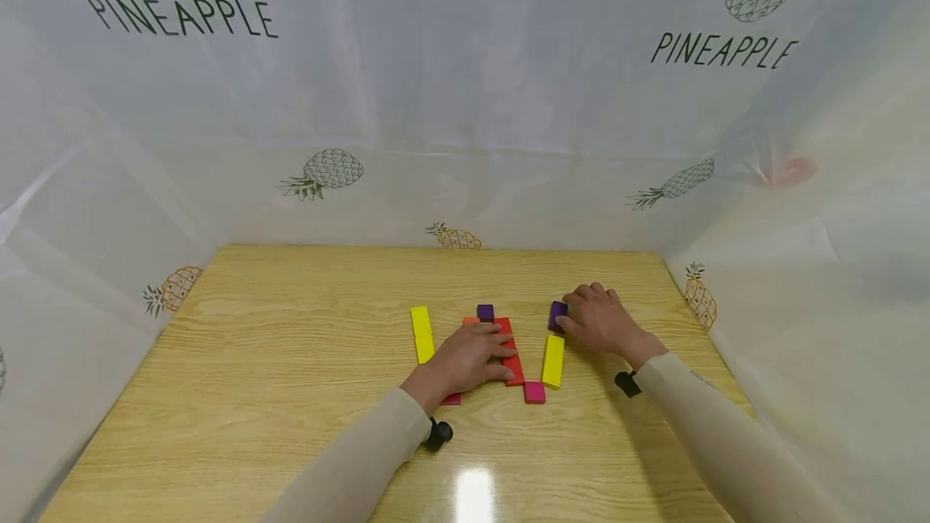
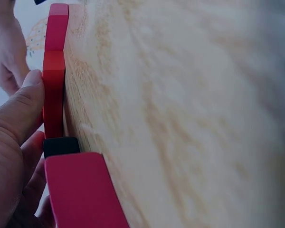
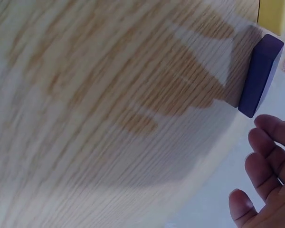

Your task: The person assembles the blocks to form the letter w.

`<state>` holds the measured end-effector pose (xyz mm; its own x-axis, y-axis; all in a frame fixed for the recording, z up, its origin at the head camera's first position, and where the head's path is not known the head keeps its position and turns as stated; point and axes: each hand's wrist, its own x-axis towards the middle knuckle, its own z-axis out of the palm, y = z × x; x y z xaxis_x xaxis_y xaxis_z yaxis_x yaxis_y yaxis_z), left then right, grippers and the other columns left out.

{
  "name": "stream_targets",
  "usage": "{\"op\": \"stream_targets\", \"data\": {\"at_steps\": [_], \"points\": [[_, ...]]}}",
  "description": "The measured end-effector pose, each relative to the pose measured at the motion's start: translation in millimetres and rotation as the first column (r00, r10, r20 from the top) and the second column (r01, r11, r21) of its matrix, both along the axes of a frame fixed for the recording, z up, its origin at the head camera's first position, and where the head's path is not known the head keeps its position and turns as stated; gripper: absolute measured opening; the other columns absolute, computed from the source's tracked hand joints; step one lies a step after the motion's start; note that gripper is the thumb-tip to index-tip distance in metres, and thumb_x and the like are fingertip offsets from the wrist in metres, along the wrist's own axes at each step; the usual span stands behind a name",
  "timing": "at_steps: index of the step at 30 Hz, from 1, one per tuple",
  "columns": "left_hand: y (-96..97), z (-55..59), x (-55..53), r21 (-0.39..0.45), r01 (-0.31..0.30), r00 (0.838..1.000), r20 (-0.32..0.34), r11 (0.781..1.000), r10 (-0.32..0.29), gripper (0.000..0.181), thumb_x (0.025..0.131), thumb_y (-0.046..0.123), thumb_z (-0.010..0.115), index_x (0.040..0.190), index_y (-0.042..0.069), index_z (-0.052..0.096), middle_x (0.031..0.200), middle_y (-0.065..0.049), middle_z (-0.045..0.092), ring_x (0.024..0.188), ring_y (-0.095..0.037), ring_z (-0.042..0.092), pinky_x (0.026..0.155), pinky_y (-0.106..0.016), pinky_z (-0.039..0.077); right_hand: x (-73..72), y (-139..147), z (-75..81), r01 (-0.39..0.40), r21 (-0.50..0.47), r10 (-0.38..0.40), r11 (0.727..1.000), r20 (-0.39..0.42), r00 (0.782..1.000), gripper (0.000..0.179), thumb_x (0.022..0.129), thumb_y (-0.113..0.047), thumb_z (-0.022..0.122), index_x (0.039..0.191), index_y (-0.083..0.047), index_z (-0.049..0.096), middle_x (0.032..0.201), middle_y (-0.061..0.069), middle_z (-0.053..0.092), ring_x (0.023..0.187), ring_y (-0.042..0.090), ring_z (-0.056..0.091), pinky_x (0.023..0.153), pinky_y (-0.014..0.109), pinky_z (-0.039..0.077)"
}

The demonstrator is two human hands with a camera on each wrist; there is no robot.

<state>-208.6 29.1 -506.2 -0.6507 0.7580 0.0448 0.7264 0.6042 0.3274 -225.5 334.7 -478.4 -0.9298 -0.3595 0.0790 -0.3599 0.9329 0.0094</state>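
Observation:
My left hand (image 1: 465, 357) lies over the middle of a row of coloured wooden blocks, fingers stretched across a long red block (image 1: 514, 370). In the left wrist view, its thumb touches the side of the red block (image 2: 53, 104), beside a dark block (image 2: 61, 146) and a magenta block (image 2: 85, 190). My right hand (image 1: 599, 321) is at a purple block (image 1: 557, 315) on the right, its thumb close at the near side. The right wrist view has the loosely bent fingers (image 3: 266, 175) apart from the purple block (image 3: 262, 76). Beneath my left hand, part of the row is hidden.
A yellow block (image 1: 553, 361) runs from the purple block down to a magenta block (image 1: 534, 392). Yellow pieces (image 1: 421, 333) stand at the left end, and another magenta block (image 1: 451, 399) shows below my left hand. A small purple block (image 1: 485, 312) is behind it. A pineapple-print curtain (image 1: 465, 103) surrounds the wooden table (image 1: 276, 361).

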Motion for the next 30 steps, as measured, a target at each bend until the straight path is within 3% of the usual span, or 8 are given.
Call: {"op": "stream_targets", "data": {"at_steps": [16, 30], "points": [[0.1, 0.4, 0.5, -0.005, -0.006, 1.000, 0.001, 1.000, 0.006, 0.049, 0.102, 0.050, 0.065, 0.146, 0.029, 0.066, 0.158, 0.010, 0.054, 0.155, -0.019, 0.040, 0.129, -0.045, 0.030, 8.7, 1.6, -3.5, -0.044, -0.008, 0.044, 0.999, -0.021, 0.999, 0.046, 0.103, -0.040, 0.069, 0.131, -0.003, 0.070, 0.127, 0.017, 0.068, 0.113, 0.038, 0.058, 0.095, 0.062, 0.048], [0.8, -0.1, -0.1, 0.004, -0.007, 1.000, 0.015, 1.000, 0.007, 0.047, 0.102, 0.048, 0.066, 0.145, 0.027, 0.067, 0.159, 0.009, 0.054, 0.156, -0.019, 0.039, 0.129, -0.044, 0.029, 12.8, -2.0, -3.6, -0.027, -0.028, 0.028, 0.999, 0.004, 1.000, 0.048, 0.102, -0.040, 0.069, 0.132, -0.003, 0.069, 0.128, 0.017, 0.067, 0.112, 0.037, 0.056, 0.097, 0.061, 0.047]]}}
